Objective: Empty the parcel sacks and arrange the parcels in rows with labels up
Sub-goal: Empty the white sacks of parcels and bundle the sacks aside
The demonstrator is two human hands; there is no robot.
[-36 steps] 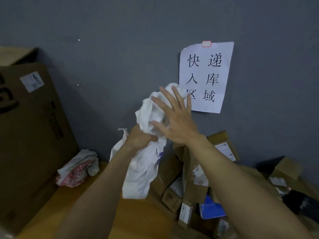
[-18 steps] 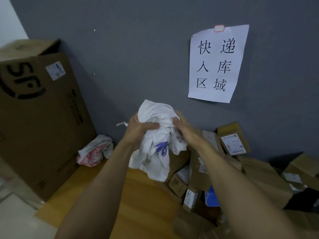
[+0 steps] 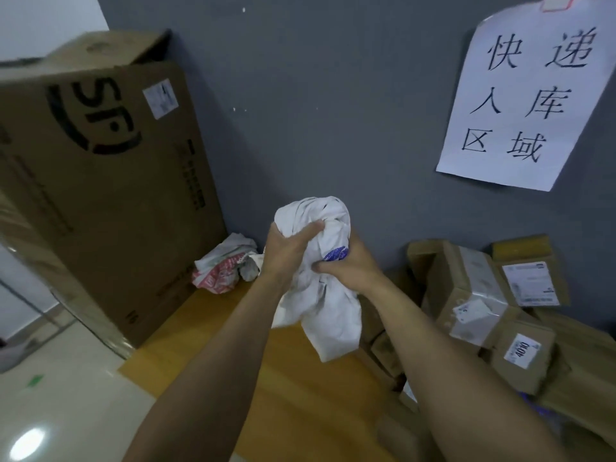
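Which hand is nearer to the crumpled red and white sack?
Left. The left hand is just right of the crumpled sack; the right hand is farther right. Both grip the white sack.

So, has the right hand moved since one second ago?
Yes. The right hand was up at the lower left corner of the paper sign; now it is below and left of it, gripping the white sack.
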